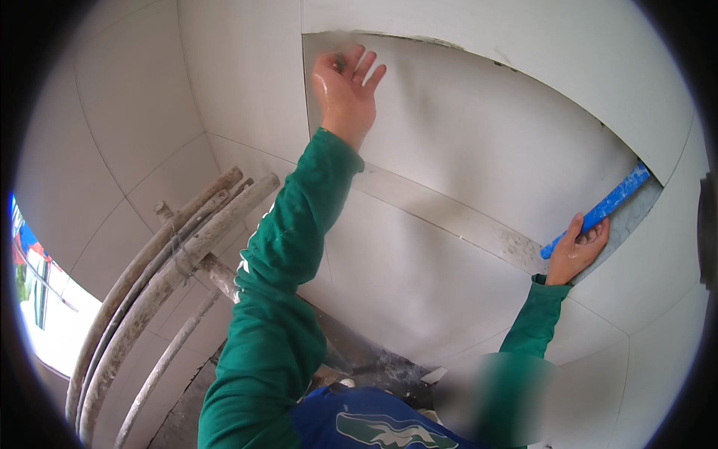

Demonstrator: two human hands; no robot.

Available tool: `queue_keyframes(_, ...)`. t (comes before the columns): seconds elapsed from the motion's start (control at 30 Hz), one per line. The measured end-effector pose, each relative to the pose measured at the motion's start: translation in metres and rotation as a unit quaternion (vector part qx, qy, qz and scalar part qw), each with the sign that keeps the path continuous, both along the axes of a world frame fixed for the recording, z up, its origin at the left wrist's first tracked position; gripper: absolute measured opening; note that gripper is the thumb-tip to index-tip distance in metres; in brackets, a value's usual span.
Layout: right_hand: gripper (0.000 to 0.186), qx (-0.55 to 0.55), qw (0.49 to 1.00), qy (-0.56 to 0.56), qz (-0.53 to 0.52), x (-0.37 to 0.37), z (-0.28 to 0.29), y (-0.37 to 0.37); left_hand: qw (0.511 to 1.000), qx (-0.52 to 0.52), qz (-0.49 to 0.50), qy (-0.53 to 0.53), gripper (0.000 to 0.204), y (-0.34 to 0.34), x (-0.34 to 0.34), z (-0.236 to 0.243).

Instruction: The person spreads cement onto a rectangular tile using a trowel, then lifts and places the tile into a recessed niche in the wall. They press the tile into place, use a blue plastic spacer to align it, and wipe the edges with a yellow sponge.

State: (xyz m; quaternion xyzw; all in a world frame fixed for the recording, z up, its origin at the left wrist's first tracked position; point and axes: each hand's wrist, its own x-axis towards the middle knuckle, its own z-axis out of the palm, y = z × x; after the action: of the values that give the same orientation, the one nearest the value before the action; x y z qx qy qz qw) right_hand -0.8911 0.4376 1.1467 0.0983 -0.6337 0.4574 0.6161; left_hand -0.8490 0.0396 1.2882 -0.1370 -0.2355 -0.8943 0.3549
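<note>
My left hand [348, 101] is raised to the upper left corner of a large recess [479, 135] in a white tiled wall. Its thumb and forefinger close around something small and dark that I cannot make out, while the other fingers stand apart. Lower down on the right, my right hand [574, 256] grips the lower part of a blue bar [606, 209] smeared with white. The bar slants up into the recess's right corner, lying along a grey strip there. Green sleeves cover both my forearms.
Round, dirt-spattered poles [172, 262] bound with wire stand at the left, close to my left arm. A pale ledge [449, 213] crosses the recess's lower side. Below, debris lies on a dark floor [374, 363]. Bright daylight enters through an opening [56, 314] at far left.
</note>
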Motion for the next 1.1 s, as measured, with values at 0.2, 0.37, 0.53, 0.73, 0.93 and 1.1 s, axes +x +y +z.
queue_keyframes(0.2, 0.058, 0.084, 0.985, 0.054, -0.141, 0.04, -0.009, -0.029, 0.91, -0.348, -0.063, -0.218, 0.028, 0.016, 0.011, -0.045)
queue_keyframes(0.37, 0.052, 0.148, 0.985, 0.015, -0.09, 0.105, -0.084, -0.056, 0.613, -0.769, 0.088, -0.161, 0.023, 0.037, 0.049, -0.097)
queue_keyframes(0.53, 0.044, 0.162, 0.974, -0.136, 0.086, 0.192, -0.185, -0.089, 0.496, -0.86, 0.122, 0.007, 0.01, 0.052, 0.102, -0.154)
queue_keyframes(0.73, 0.032, 0.252, 0.857, -0.333, 0.301, 0.262, -0.273, -0.096, 0.497, -0.866, 0.04, -0.048, 0.009, 0.045, 0.104, -0.185)
queue_keyframes(0.93, 0.029, 0.208, 0.791, -0.499, 0.287, 0.261, -0.259, -0.091, 0.48, -0.876, 0.002, -0.055, 0.01, 0.051, 0.111, -0.189)
queue_keyframes(1.1, 0.029, 0.124, 0.826, -0.472, 0.282, 0.251, -0.267, -0.091, 0.483, -0.876, 0.003, -0.021, 0.008, 0.05, 0.112, -0.194)
